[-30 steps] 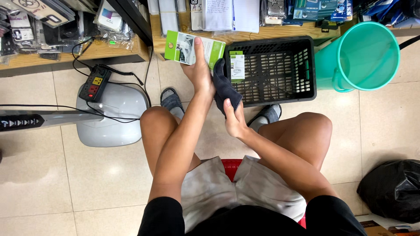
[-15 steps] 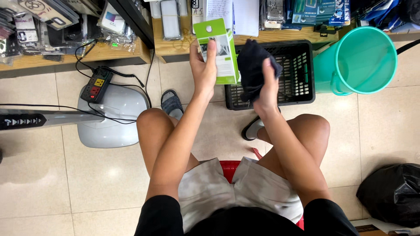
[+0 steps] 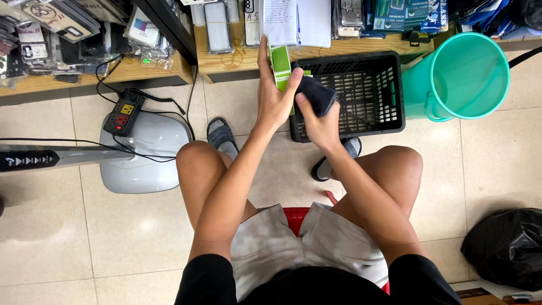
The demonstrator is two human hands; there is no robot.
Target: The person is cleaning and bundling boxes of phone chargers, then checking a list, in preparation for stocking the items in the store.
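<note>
Two hands: green package (image 3: 280,65), dark cloth (image 3: 316,93)

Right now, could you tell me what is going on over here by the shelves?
A person sits on a red stool over a tiled floor, facing low wooden shelves of packaged goods. The left hand holds a flat green package upright. The right hand presses a dark cloth against the package. Just behind the hands stands a black plastic basket, with a teal bucket beside it. A power strip rests on a grey appliance to the left.
</note>
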